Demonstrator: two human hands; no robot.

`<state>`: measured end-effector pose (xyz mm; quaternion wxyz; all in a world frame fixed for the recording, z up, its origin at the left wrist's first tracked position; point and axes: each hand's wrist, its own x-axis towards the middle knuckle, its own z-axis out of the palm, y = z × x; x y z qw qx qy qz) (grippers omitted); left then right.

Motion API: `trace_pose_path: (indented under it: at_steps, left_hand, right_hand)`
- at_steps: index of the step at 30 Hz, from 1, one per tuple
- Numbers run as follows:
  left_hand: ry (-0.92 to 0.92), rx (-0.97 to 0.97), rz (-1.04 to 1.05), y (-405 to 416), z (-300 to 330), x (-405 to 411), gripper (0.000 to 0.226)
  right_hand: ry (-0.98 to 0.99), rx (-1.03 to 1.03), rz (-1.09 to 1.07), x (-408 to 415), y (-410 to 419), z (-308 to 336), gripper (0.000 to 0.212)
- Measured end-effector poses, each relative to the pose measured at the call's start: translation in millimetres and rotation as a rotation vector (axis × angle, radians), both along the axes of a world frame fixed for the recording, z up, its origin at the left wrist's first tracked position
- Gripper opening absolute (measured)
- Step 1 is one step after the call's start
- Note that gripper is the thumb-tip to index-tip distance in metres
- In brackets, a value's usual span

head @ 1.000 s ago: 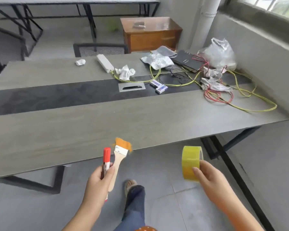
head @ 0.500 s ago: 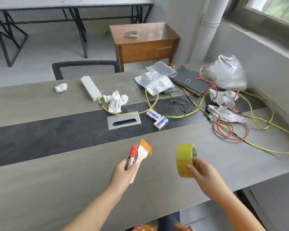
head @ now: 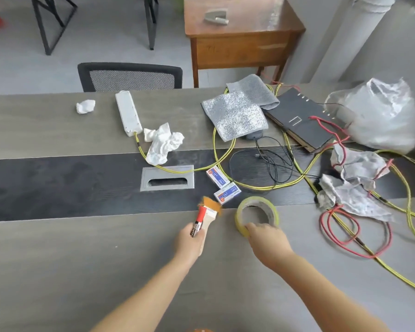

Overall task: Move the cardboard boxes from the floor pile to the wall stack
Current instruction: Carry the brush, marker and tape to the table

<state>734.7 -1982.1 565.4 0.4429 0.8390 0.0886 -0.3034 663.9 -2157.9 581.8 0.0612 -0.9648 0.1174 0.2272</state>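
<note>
Right hand (head: 265,236) now lays gripped tape roll (head: 257,212) flat on table (head: 82,259); left hand (head: 189,242) grips marker (head: 199,220).

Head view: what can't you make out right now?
- Cardboard boxes, floor pile, wall stack: outside the frame.
- Brush bristles: motion-blurred; handle mostly hidden in the left hand.
- Marker print: too small.
- Tape roll near rim: covered by the right hand.
- Two small boxes' labels: too small.

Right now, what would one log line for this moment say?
left hand: grips marker and brush | right hand: holds tape roll on table | boxes: unseen
</note>
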Motion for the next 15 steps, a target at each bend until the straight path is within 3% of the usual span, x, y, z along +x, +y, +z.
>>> trace_pose_path:
  at_steps: [3, 6, 9, 11, 15]
  left_hand:
    - [-0.039, 0.048, -0.010, 7, -5, -1, 0.026]
    - [-0.157, 0.100, -0.012, 19, -7, 5, 0.022]
    - [-0.191, 0.183, -0.050, 30, -11, 18, 0.016]
    - [-0.174, 0.267, -0.125, 34, -14, 25, 0.013]
    - [-0.212, 0.287, -0.177, 35, -14, 35, 0.010]
  right_hand:
    - [-0.292, 0.153, -0.053, -11, -3, -3, 0.022]
    - [-0.591, 0.274, -0.335, -37, -13, -9, 0.042]
    - [-0.446, 0.270, -0.601, -69, -20, -27, 0.044]
    - [-0.318, 0.193, -0.550, -87, -17, -38, 0.045]
    - [-0.373, 0.152, -0.474, -98, -11, -51, 0.045]
